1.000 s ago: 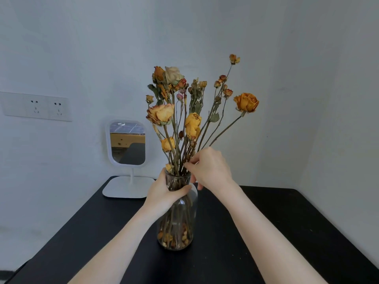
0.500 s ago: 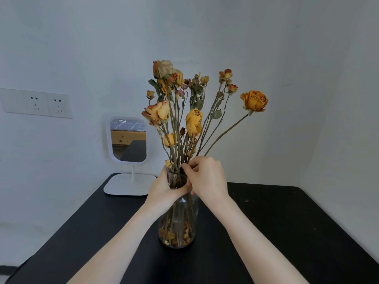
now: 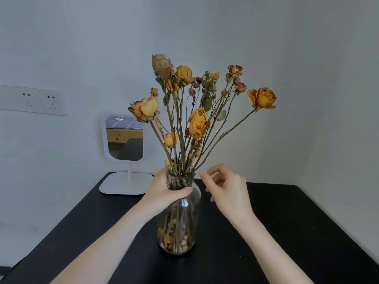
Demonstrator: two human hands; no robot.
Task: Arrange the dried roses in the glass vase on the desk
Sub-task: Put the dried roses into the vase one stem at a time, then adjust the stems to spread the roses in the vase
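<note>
My left hand [image 3: 164,191] wraps the neck of the glass vase [image 3: 180,218], fingers curled around the far side and thumb across the front, so the grip is closed firmly on the glass and steadies it. My right hand [image 3: 227,191] hovers just beside the vase mouth, on the right, holding nothing: thumb and forefinger are drawn near each other in a loose, narrow pinch with a gap between them, and the other fingers curl behind. It touches no stem that I can see. The vase stands upright on the black desk [image 3: 287,222], with the dried roses [image 3: 196,124] fanning out of its mouth and loose petals and stem ends gathered at the bottom. Most heads cluster high and centre, but one orange rose [image 3: 262,98] leans far out to the right on a long slanted stem, well apart from the rest. I judge that the stems are all in and I am in the fine adjusting step, between one tweak and another. The next move, I think, calls for a light pinch low on a single stem near the rim, probably the leaning one, and a slow turn or nudge while the left hand keeps the vase from tipping; dried stems and petals are brittle, so little force. A small white mirror [image 3: 124,138] stands behind on the left, clear of the work.
</note>
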